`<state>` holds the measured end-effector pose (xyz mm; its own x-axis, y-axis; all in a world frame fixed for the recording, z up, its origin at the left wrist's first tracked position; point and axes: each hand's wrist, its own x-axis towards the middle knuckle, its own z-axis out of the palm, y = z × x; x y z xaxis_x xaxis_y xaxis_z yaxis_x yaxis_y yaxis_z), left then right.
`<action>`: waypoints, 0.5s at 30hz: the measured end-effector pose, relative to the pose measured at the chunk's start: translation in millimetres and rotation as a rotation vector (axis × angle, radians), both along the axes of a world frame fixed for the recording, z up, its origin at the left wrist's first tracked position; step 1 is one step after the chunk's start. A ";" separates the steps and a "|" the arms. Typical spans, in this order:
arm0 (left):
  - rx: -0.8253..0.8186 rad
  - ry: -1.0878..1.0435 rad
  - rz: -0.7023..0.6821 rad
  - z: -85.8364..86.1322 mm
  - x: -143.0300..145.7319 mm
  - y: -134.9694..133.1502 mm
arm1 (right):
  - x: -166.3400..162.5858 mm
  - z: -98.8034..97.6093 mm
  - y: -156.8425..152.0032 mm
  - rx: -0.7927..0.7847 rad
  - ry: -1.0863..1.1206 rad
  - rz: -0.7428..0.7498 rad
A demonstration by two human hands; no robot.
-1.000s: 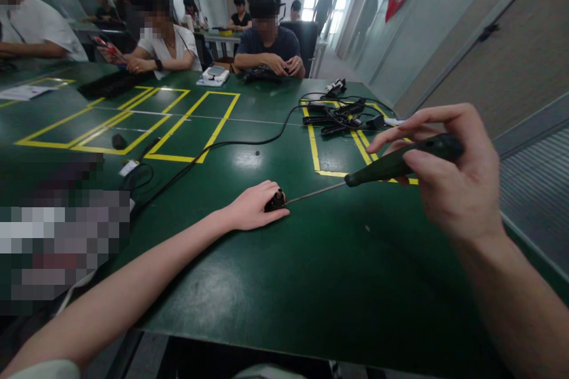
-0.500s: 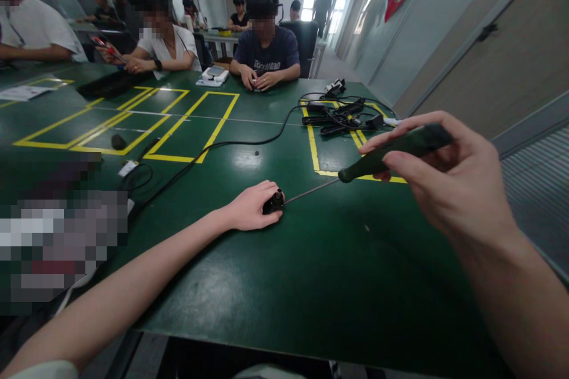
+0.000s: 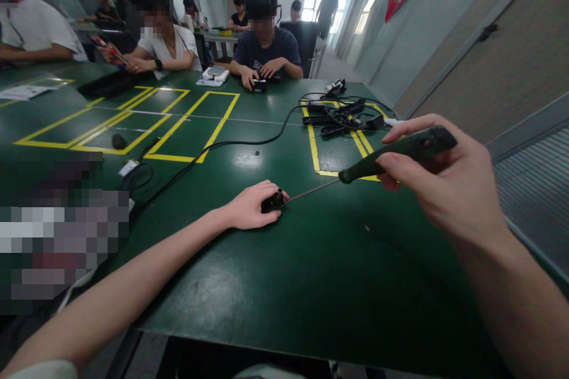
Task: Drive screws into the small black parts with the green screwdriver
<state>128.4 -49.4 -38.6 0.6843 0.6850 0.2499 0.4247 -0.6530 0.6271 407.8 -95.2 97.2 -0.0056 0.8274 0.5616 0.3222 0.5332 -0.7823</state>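
Note:
On the green table, my left hand (image 3: 251, 207) is closed around a small black part (image 3: 273, 201) with a short round stub pointing up. Most of that part is hidden by the fingers. My right hand (image 3: 448, 172) grips the dark green handle of a screwdriver (image 3: 377, 157), thumb on the near side and fingers on the far side. The thin metal shaft slants down to the left, and its tip meets the right side of the black part. Whether the tip sits in a screw cannot be made out.
A tangle of black cables and adapters (image 3: 342, 112) lies at the back right. One black cable (image 3: 249, 142) crosses the green table (image 3: 311, 296). Yellow tape (image 3: 173, 159) marks rectangles. A person (image 3: 267, 50) handles a black object across the table, and other people sit at the left.
My right fingers have shifted back along the screwdriver handle, which has turned slightly. The left hand and black part stay nearly still. The person opposite has moved their hands apart.

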 end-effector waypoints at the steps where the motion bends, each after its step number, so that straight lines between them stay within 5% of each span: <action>1: -0.007 -0.002 -0.001 0.0 0.0 0.3 | -0.1 0.1 0.5 -0.005 0.019 0.020; 15: 0.140 0.078 0.069 -7.1 -4.4 -1.2 | 7.2 -19.8 11.1 0.211 0.129 -0.072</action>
